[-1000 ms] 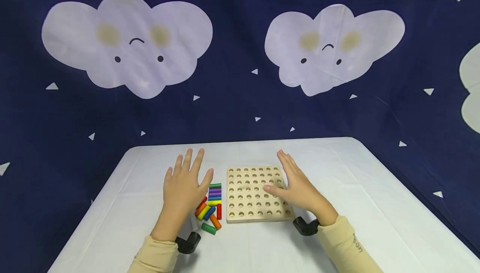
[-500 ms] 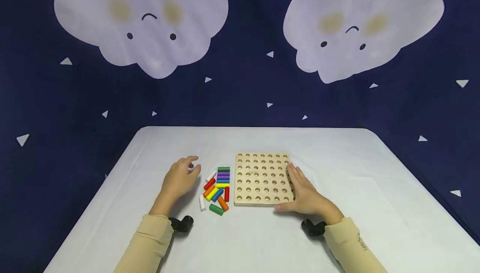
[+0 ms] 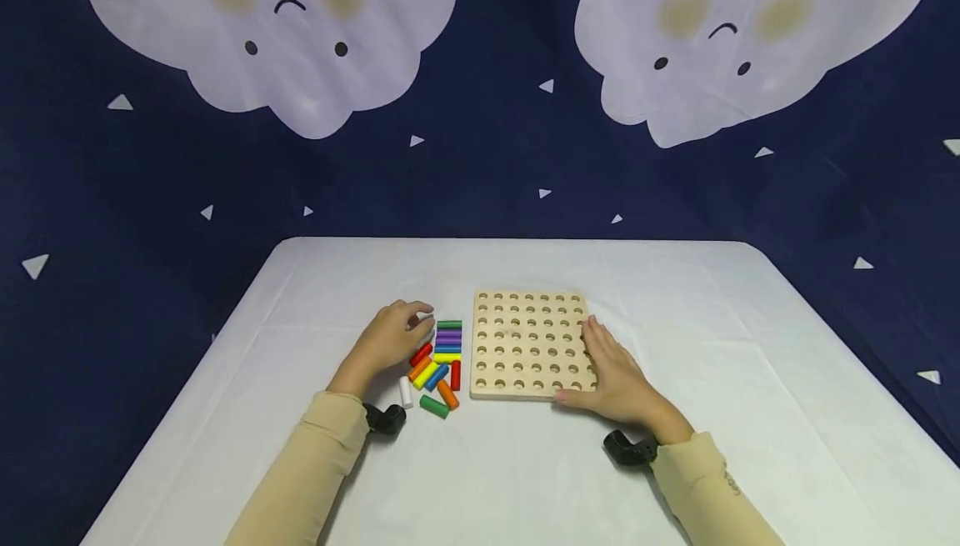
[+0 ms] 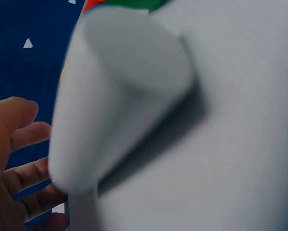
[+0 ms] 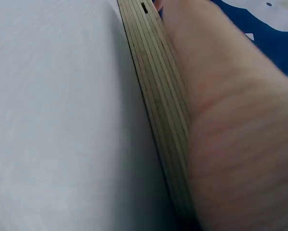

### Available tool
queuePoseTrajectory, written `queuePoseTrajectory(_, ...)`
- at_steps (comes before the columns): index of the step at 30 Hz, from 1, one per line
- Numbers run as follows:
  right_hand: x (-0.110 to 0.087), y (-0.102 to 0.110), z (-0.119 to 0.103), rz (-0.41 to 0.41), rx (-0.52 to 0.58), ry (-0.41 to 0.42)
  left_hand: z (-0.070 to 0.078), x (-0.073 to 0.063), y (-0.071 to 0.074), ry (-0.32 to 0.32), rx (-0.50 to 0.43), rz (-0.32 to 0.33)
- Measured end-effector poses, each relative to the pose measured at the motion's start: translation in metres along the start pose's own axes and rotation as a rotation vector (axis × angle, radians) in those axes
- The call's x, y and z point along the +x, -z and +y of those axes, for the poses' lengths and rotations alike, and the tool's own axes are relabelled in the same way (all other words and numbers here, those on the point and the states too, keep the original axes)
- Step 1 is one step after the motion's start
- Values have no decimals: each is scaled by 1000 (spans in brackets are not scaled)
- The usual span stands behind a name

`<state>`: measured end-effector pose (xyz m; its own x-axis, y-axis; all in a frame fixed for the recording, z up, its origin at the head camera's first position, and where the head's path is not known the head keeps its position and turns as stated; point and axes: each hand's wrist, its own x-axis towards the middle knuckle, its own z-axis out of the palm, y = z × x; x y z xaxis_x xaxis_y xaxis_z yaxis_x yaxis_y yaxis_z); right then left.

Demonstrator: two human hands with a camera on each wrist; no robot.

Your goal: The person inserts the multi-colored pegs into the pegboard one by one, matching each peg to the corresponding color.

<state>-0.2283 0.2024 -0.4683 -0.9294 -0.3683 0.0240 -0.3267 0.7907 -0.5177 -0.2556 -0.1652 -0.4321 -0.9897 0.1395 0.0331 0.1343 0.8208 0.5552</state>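
My left hand hovers over the upper left of a pile of small coloured pegs, its thumb and index finger apart beside a red peg. In the left wrist view the fingers are loosely bent with nothing visible between them, and a white peg looms blurred in front. My right hand touches the near right corner of a square wooden pegboard, fingers fairly straight along the right edge and thumb at the front. The right wrist view has the board's layered side against that hand.
Several pegs lie left of the board: a yellow peg and purple pegs in a neat row, an orange peg, a green peg and a white peg loose. White cloth covers the table; a dark blue cloud-patterned backdrop hangs behind.
The left hand has lowered and moved right to the upper left of the pegs, its fingers now more bent. The right hand has come down against the board's corner. The head view has tilted up.
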Motion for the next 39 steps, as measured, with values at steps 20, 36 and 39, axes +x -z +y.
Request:
queuePoseTrajectory(20,-1,-1,-1,24,-1,0,36,21,-16,-35,154,-43)
queuePoseTrajectory(36,-3,2,-4,20,-7,-4,36,28,-12,19,13,-170)
queuePoseTrajectory(39,-3,2,-4,21,-10,-7,36,28,-12,20,9,-168)
